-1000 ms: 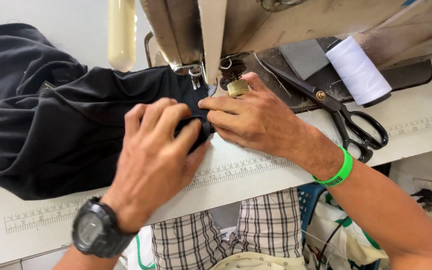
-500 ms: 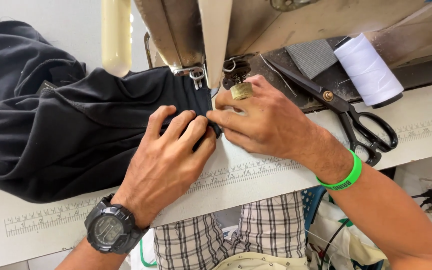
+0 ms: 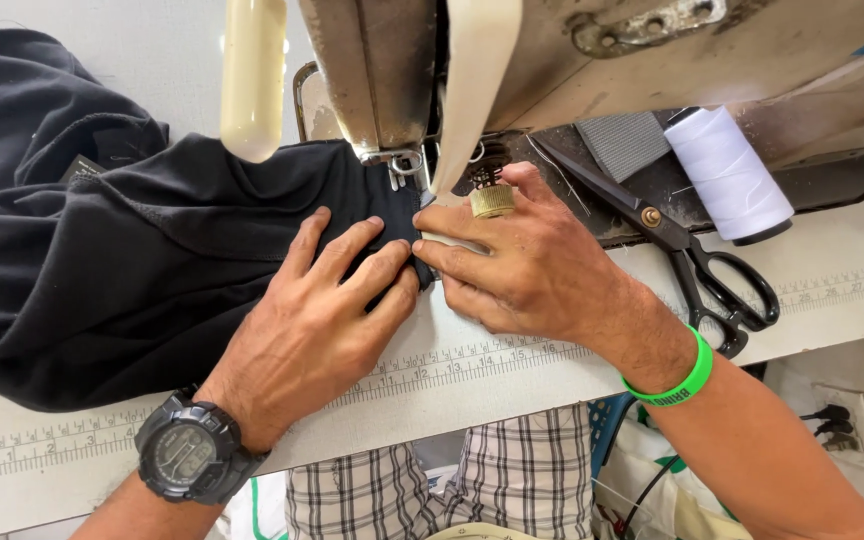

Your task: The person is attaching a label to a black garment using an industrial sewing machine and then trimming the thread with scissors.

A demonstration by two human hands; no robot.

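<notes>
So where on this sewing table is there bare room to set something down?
Bare tabletop runs along the front edge, below the right hand, and a smaller strip lies right of the scissors. It is crowded around the needle, where both hands press the black fabric; the left hand lies on it. The thread spool fills the machine bed.

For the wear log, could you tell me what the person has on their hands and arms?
Both hands are bare, no gloves or sleeves. The left hand has a chunky black digital watch on its wrist. The right hand has a bright green band with dark lettering.
</notes>
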